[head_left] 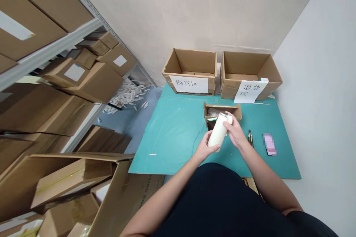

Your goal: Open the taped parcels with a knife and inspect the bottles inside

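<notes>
A white cylindrical bottle [218, 131] with a pale cap is held at an angle above the teal mat [169, 137]. My left hand [204, 147] cups its lower end, and my right hand [234, 131] grips its upper end by the cap. Just behind the bottle stands a small open cardboard box [222, 112] with something pale inside, partly hidden by the bottle. To the right of my right hand lies a black and yellow utility knife [250, 138], and further right a pink card [269, 144] with blurred print.
Two open cardboard boxes [190, 72] [250, 75] with paper signs in Chinese stand at the mat's far edge against the wall. Metal shelves [55, 33] stacked with cartons run along the left. Loose white pieces [126, 96] lie on the floor beyond the mat's left edge.
</notes>
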The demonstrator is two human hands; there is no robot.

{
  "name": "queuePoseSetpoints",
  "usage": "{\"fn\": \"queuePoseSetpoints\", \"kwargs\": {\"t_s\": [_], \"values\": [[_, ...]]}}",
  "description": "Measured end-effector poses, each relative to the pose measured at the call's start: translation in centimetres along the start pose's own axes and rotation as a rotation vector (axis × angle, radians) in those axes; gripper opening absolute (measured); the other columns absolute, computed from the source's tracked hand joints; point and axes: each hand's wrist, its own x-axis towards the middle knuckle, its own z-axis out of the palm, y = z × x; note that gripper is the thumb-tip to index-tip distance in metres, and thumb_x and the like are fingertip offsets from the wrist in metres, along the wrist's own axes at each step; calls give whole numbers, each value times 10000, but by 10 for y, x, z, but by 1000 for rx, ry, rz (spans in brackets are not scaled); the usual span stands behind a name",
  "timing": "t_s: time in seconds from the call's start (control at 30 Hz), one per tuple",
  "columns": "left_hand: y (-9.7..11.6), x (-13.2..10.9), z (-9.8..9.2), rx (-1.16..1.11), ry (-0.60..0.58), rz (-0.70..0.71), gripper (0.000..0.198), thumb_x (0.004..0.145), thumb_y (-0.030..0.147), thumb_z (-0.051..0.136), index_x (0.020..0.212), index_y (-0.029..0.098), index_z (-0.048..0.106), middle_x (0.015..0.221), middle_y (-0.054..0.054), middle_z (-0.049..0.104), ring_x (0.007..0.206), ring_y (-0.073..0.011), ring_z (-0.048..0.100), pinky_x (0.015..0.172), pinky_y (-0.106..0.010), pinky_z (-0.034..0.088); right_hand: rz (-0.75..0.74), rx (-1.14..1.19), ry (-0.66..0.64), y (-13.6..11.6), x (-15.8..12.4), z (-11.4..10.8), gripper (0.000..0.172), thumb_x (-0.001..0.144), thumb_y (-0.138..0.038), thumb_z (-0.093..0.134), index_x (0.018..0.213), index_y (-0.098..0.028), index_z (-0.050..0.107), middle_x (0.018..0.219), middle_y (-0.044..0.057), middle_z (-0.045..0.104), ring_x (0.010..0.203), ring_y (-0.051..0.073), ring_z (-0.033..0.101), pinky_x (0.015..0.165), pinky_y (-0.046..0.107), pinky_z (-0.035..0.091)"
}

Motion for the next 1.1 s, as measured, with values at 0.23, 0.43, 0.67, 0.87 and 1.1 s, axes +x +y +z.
{"fn": "queuePoseSetpoints", "kwargs": {"t_s": [0.23,0.43,0.67,0.87,1.1], "values": [[10,-8,-8,-529,-453,-242,737,734,592,750,1291,139,584,1148,-175,683,884,-267,684,746,-387,542,91,77,-326,-16,-1,-16,654,735,-544,799,1310,-303,602,1298,63,660,1135,250,624,914,363,517],[-1,-5,-12,-635,-624,-397,698,723,604,738,1215,119,637,1051,-154,703,814,-246,680,655,-338,532,147,92,-344,-11,2,-17,639,654,-594,835,1178,-263,674,1193,81,713,1087,290,646,900,405,524],[-12,-5,-10,-378,-303,-291,575,759,543,781,1192,193,637,1080,-100,690,897,-224,665,762,-327,508,75,-47,-141,1,-7,-31,620,607,-436,892,1159,-295,645,1158,45,700,1095,277,624,928,387,504],[-20,-7,-14,-150,-209,-272,516,715,515,827,1107,215,677,1091,-58,693,954,-197,642,768,-262,471,-6,-220,-84,15,-27,-43,579,620,-346,874,1129,-304,601,1123,26,658,1048,256,602,933,383,494],[-36,6,-28,115,26,-168,452,724,589,761,884,185,636,773,-14,641,737,-175,617,670,-299,496,-52,-481,-68,21,-49,-49,600,645,-294,856,1180,-299,584,1195,35,614,1082,256,592,978,400,469]]}}
